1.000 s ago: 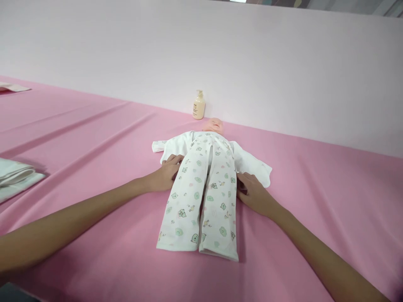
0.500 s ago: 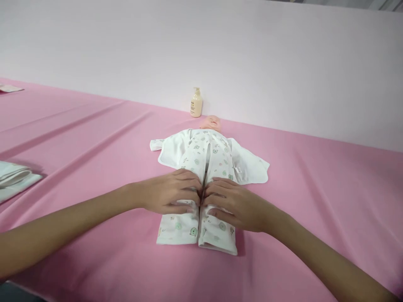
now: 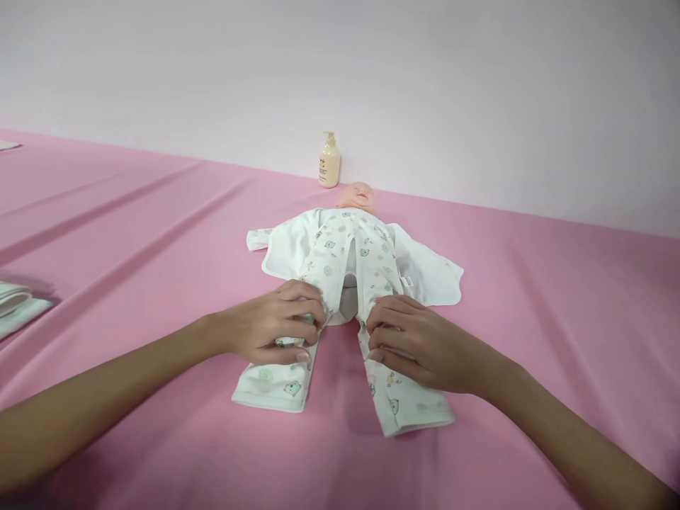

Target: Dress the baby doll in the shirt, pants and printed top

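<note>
Centrally, as I view it from my remote station, the printed garment [image 3: 330, 256] lies on the pink-covered table [image 3: 159, 212], its long axis running from the far edge, at the wall [image 3: 478, 99], toward the near edge. Governing relation: the left leg [image 3: 270, 388] and the right leg [image 3: 411, 402] diverge as an inverted V, their cuffs lying on the near-edge side of the grip. The left hand [image 3: 284, 322] is nearer the former, the right hand [image 3: 409, 338] the latter; neither crosses the gap. State of grip: I judge both hands to be grasping the garment, fingers curled over the inner margins of the legs; how much cloth is pinched I cannot tell. Appearance: white fabric with small green, pink and dark motifs, some of them animal faces. Beyond the hands, plain white flaps [image 3: 429, 273] extend to both sides. The doll's head [image 3: 357, 195] shows near the far edge, just beside a pump bottle [image 3: 329, 166]; folded cloth [image 3: 18, 306], partly out of view, lies well apart to the left.
</note>
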### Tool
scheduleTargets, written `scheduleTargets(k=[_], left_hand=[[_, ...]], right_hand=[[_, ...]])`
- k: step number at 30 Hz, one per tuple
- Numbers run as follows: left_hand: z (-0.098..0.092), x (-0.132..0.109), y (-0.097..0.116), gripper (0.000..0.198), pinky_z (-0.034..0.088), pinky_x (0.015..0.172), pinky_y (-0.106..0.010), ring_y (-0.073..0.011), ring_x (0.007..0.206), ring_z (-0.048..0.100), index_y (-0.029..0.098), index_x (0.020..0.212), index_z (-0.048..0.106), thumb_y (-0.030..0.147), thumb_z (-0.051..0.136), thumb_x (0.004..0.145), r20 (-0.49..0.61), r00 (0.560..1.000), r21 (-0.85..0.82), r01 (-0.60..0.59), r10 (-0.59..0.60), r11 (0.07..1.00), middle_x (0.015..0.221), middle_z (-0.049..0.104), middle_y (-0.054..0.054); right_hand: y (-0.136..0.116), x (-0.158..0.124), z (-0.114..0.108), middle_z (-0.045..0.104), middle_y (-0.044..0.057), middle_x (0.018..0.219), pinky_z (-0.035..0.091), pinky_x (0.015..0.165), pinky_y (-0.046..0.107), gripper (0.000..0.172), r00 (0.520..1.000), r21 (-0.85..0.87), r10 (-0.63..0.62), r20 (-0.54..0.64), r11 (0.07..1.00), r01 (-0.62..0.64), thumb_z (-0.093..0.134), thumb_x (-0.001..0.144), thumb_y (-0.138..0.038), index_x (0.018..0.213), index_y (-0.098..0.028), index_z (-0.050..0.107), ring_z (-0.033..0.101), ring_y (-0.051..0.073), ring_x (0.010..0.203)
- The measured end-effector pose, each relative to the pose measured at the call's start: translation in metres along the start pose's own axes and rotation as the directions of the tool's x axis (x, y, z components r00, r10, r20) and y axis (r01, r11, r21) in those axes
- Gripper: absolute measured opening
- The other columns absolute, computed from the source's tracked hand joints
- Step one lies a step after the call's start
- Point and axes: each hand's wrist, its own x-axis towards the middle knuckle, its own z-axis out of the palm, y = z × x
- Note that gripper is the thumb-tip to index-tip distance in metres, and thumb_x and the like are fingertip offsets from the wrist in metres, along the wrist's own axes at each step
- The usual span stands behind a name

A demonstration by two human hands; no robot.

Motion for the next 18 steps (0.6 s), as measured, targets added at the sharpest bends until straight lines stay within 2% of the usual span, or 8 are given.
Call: scheduleTargets(k=[3, 5, 7, 9, 12, 14, 16, 18], left_hand=[[0.001, 0.008, 0.015, 0.013, 0.043, 0.109, -0.046, -0.0268, 0.115, 0.059, 0.024, 0.097, 0.066, 0.033, 0.063, 0.105, -0.01, 0.984, 0.013, 0.179, -0.179, 0.984, 0.106, 0.073, -0.007], [0.004, 0.016, 0.028, 0.016, 0.044, 0.101, -0.044, -0.0252, 0.106, 0.058, 0.023, 0.095, 0.062, 0.036, 0.064, 0.105, -0.053, 0.935, 0.065, 0.354, -0.351, 0.933, 0.097, 0.07, -0.004], [0.01, 0.026, 0.04, 0.021, 0.045, 0.095, -0.045, -0.0252, 0.099, 0.056, 0.022, 0.094, 0.057, 0.039, 0.068, 0.102, -0.095, 0.878, 0.136, 0.478, -0.469, 0.868, 0.093, 0.068, -0.003], [0.017, 0.034, 0.048, 0.025, 0.044, 0.091, -0.045, -0.0263, 0.097, 0.054, 0.023, 0.095, 0.054, 0.038, 0.073, 0.098, -0.109, 0.849, 0.217, 0.528, -0.517, 0.821, 0.093, 0.067, -0.003], [0.024, 0.042, 0.052, 0.022, 0.044, 0.085, -0.045, -0.0294, 0.1, 0.053, 0.023, 0.101, 0.053, 0.033, 0.072, 0.096, -0.142, 0.83, 0.335, 0.553, -0.539, 0.763, 0.101, 0.066, -0.006], [0.025, 0.042, 0.052, 0.025, 0.044, 0.083, -0.045, -0.0316, 0.104, 0.053, 0.023, 0.107, 0.052, 0.032, 0.071, 0.095, -0.201, 0.803, 0.377, 0.593, -0.562, 0.712, 0.112, 0.063, -0.01], [0.023, 0.037, 0.05, 0.034, 0.046, 0.082, -0.045, -0.0333, 0.107, 0.054, 0.022, 0.112, 0.048, 0.035, 0.072, 0.091, -0.256, 0.747, 0.357, 0.663, -0.614, 0.658, 0.12, 0.059, -0.013], [0.018, 0.031, 0.048, 0.043, 0.047, 0.081, -0.044, -0.034, 0.106, 0.056, 0.023, 0.111, 0.044, 0.043, 0.074, 0.087, -0.263, 0.663, 0.275, 0.748, -0.701, 0.604, 0.12, 0.058, -0.014]], right_hand=[[-0.007, 0.001, 0.003, 0.07, 0.005, 0.1, 0.049, 0.104, 0.043, 0.025, 0.995, 0.027, 0.097, -0.026, 0.995, -0.096, 0.054, 0.112, -0.032, 0.092, -0.022, 0.067, 0.064, 0.022, 0.103], [-0.015, 0.004, 0.01, 0.069, 0.004, 0.096, 0.049, 0.102, 0.045, 0.023, 0.975, 0.019, 0.207, -0.077, 0.978, -0.206, 0.057, 0.11, -0.032, 0.09, -0.022, 0.064, 0.064, 0.022, 0.097], [-0.024, 0.007, 0.019, 0.068, 0.004, 0.093, 0.049, 0.098, 0.046, 0.017, 0.944, -0.012, 0.299, -0.143, 0.953, -0.304, 0.062, 0.106, -0.03, 0.091, -0.023, 0.061, 0.064, 0.023, 0.093], [-0.03, 0.01, 0.03, 0.067, 0.004, 0.094, 0.05, 0.095, 0.046, 0.011, 0.918, -0.067, 0.341, -0.203, 0.93, -0.36, 0.067, 0.1, -0.022, 0.093, -0.023, 0.058, 0.063, 0.025, 0.093], [-0.032, 0.015, 0.045, 0.065, 0.007, 0.099, 0.051, 0.09, 0.047, 0.019, 0.898, -0.215, 0.344, -0.274, 0.889, -0.405, 0.064, 0.091, -0.008, 0.096, -0.024, 0.055, 0.06, 0.028, 0.097], [-0.029, 0.015, 0.05, 0.063, 0.011, 0.105, 0.052, 0.087, 0.048, 0.025, 0.876, -0.294, 0.344, -0.338, 0.845, -0.446, 0.062, 0.085, -0.004, 0.098, -0.024, 0.054, 0.057, 0.031, 0.1], [-0.025, 0.012, 0.049, 0.06, 0.014, 0.111, 0.053, 0.085, 0.049, 0.031, 0.835, -0.302, 0.352, -0.424, 0.814, -0.496, 0.064, 0.081, -0.006, 0.104, -0.024, 0.054, 0.056, 0.034, 0.104], [-0.023, 0.007, 0.042, 0.058, 0.015, 0.12, 0.054, 0.082, 0.049, 0.039, 0.778, -0.243, 0.395, -0.488, 0.795, -0.556, 0.07, 0.081, -0.017, 0.116, -0.023, 0.053, 0.056, 0.036, 0.105]])
